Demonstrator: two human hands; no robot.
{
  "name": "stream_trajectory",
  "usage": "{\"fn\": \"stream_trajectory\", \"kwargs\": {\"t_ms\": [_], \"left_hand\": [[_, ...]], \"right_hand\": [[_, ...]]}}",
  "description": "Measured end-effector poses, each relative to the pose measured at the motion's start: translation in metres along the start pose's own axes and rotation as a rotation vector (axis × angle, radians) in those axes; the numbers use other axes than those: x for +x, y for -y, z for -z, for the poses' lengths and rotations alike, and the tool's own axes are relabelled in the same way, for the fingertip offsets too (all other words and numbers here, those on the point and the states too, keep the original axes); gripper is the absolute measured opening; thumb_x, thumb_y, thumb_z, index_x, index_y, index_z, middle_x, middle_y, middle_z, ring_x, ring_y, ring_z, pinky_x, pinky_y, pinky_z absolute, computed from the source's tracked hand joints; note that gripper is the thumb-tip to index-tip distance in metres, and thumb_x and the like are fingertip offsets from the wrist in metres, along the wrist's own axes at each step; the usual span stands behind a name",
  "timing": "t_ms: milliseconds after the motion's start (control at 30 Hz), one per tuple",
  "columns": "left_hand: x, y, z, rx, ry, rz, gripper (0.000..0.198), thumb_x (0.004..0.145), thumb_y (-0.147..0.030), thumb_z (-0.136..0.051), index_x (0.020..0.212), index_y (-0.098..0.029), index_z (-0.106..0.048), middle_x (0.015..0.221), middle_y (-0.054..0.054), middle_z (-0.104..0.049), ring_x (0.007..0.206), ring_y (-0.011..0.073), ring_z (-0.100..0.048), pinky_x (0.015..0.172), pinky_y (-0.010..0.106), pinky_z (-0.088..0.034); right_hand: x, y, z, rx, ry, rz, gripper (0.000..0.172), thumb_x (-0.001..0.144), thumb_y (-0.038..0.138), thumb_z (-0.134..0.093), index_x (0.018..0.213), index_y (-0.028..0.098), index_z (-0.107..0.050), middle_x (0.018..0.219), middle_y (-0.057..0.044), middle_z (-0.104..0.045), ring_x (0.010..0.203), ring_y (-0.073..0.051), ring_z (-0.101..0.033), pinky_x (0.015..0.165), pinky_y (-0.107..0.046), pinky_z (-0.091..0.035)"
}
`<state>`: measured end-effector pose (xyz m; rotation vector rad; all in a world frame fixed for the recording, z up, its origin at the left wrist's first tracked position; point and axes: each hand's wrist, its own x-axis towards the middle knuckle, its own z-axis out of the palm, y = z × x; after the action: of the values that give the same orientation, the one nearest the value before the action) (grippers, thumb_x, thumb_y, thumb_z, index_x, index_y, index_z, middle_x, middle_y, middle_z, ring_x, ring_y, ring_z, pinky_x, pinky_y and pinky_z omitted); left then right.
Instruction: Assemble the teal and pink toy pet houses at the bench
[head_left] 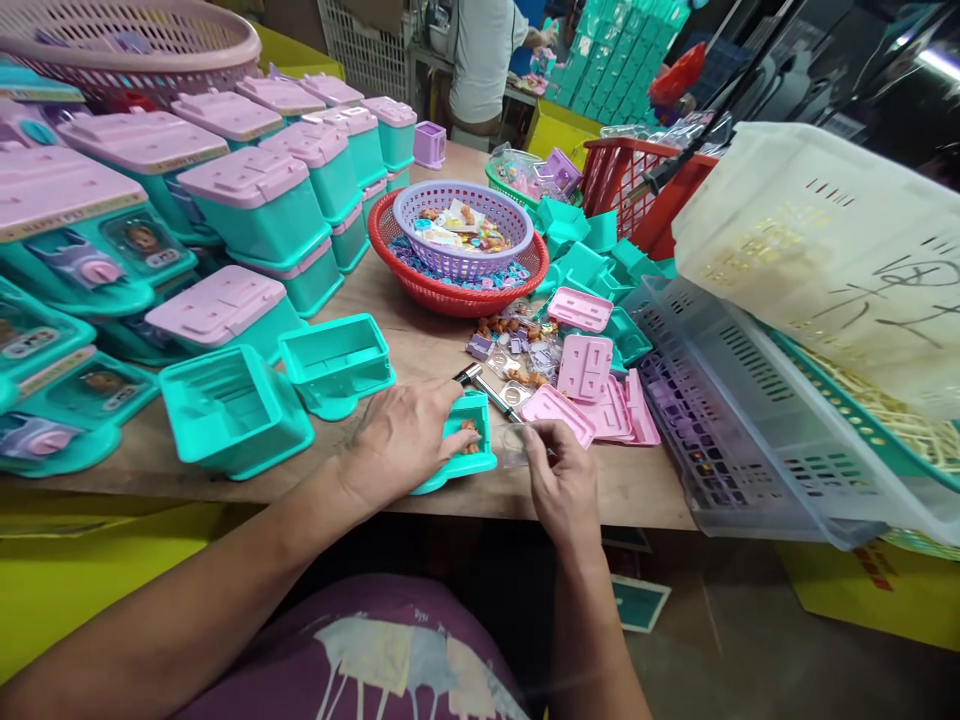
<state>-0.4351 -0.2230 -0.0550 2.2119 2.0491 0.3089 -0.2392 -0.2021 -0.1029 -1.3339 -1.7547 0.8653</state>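
Note:
My left hand [405,430] is wrapped over a small teal plastic box [482,458] at the front of the table, its thumb over the opening. A small orange-brown figure [469,436] shows inside the box. Just to the right, my right hand [562,485] pinches a thin clear plastic piece [512,450] between thumb and fingertips, close to the box but apart from it. Two more open teal boxes [225,405] stand left of my left hand. Beyond the hands lies a metal tool [495,392] like a small hammer, beside loose pink lids [556,412].
Stacked teal boxes with pink lids [247,190] fill the left side. A red basket [390,265] holding a lilac basket [461,262] stands mid-table. Teal parts [581,270] are heaped behind the lids. Clear crates [720,400] and a white bin [810,220] border the right. A person [484,60] sits beyond.

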Motion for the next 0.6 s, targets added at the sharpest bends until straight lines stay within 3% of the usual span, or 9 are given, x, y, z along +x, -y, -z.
{"fn": "stream_trajectory", "kwargs": {"t_ms": [200,333,433,600], "left_hand": [[-0.001,-0.002,-0.002,0.000,-0.019,0.003,0.027,0.086,-0.047,-0.060,0.092,-0.020,-0.061,0.091,0.005,-0.070,0.083,0.0255,-0.066,0.063,0.031,-0.040],[-0.001,-0.004,-0.002,0.003,-0.012,-0.004,0.029,0.086,-0.047,-0.061,0.097,-0.020,-0.061,0.089,0.006,-0.070,0.083,0.0260,-0.067,0.064,0.031,-0.041],[-0.002,-0.005,0.000,0.002,-0.024,-0.026,0.030,0.087,-0.046,-0.060,0.102,-0.020,-0.060,0.088,0.005,-0.070,0.083,0.0259,-0.067,0.064,0.032,-0.041],[-0.003,-0.006,0.001,0.007,-0.004,-0.021,0.027,0.087,-0.043,-0.060,0.097,-0.019,-0.060,0.088,0.007,-0.069,0.084,0.0262,-0.067,0.065,0.031,-0.042]], "right_hand": [[0.001,-0.002,-0.012,0.123,-0.063,-0.021,0.018,0.095,0.039,-0.050,0.097,0.021,-0.050,0.080,0.000,-0.059,0.067,-0.012,-0.057,0.061,-0.024,-0.046],[0.004,0.005,-0.022,0.031,-0.176,0.109,0.016,0.095,0.032,-0.050,0.105,0.020,-0.046,0.082,-0.001,-0.053,0.071,-0.013,-0.055,0.064,-0.026,-0.047],[0.007,0.008,-0.026,-0.106,-0.184,0.227,0.028,0.095,0.027,-0.048,0.120,0.017,-0.043,0.079,0.000,-0.050,0.069,-0.014,-0.054,0.067,-0.028,-0.047],[0.008,0.007,-0.029,-0.267,-0.176,0.352,0.022,0.096,0.021,-0.043,0.117,0.018,-0.048,0.089,-0.007,-0.061,0.079,-0.018,-0.062,0.072,-0.032,-0.050]]}}
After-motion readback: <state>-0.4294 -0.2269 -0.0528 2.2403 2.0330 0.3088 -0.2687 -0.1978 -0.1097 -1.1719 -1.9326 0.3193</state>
